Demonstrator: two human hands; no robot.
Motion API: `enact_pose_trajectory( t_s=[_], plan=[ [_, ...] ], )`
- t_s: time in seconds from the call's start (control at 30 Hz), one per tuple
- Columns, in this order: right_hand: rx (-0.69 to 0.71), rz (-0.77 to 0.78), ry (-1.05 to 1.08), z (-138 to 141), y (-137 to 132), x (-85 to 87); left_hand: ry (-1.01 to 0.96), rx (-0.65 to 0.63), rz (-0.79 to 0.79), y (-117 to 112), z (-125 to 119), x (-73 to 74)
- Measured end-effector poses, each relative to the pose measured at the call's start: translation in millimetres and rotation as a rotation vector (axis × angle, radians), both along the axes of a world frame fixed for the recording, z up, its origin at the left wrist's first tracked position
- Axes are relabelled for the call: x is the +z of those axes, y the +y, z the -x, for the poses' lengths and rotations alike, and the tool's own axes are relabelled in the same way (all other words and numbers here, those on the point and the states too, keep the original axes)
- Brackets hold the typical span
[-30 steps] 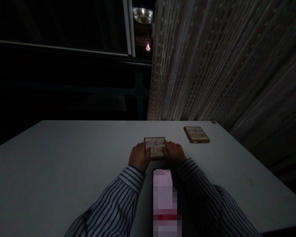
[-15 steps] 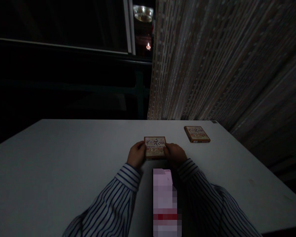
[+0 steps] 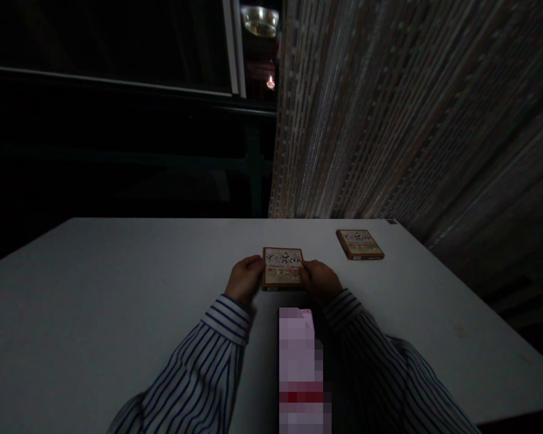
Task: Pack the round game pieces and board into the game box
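In the head view, a flat square box (image 3: 281, 276) with brown edges and dark brush-like characters on its pale lid is between my hands near the middle of the white table (image 3: 131, 307). My left hand (image 3: 244, 280) has closed fingers at the box's left edge. On the other side, my right hand (image 3: 322, 281) grips the right edge, thumb over the lid. The undersides of the fingers are hidden. A second, matching box (image 3: 361, 244) lies farther back on the right, touched by neither hand.
A pinkish phone-like object (image 3: 298, 355), its face pixelated, is between my forearms. Beyond the table's back edge a striped string curtain (image 3: 344, 120) hangs on the right. A dark window frame (image 3: 235, 54) is on the left.
My left hand has shifted slightly left along the box's edge, and its grip looks a little looser. The right hand and both boxes stay nearly in place; the view has shifted slightly.
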State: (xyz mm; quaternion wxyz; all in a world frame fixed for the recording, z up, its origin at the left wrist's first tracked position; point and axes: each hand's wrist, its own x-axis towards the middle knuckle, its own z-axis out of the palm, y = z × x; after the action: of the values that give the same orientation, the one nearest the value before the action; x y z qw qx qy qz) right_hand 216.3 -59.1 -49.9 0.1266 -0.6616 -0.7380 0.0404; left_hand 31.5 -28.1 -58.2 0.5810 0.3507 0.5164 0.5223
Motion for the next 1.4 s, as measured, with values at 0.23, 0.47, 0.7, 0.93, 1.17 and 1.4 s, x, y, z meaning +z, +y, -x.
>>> enact_pose_trajectory(
  t_s=[0.23,0.47,0.7,0.93,1.17,1.4],
  plan=[
    [-0.033,0.035,-0.020,-1.0,0.3,2.3,-0.069,0.036,0.054,-4.8,-6.0,13.1],
    [-0.028,0.046,-0.013,-1.6,0.7,1.9,-0.107,-0.055,0.030,-4.9,-5.7,6.0],
    [-0.027,0.036,-0.027,-0.8,1.2,1.3,-0.098,-0.076,0.056,-9.4,-6.5,4.4],
    [-0.023,0.027,-0.021,-1.1,1.0,0.4,-0.127,-0.075,0.057,-10.9,-7.1,3.0],
    [-0.047,-0.014,0.075,-1.7,0.8,-2.8,-0.141,-0.065,0.061,-11.2,-9.1,4.2],
    [-0.145,-0.030,0.470,-6.6,4.4,-3.1,-0.184,-0.078,0.071,-11.6,-8.7,6.4]
  ],
)
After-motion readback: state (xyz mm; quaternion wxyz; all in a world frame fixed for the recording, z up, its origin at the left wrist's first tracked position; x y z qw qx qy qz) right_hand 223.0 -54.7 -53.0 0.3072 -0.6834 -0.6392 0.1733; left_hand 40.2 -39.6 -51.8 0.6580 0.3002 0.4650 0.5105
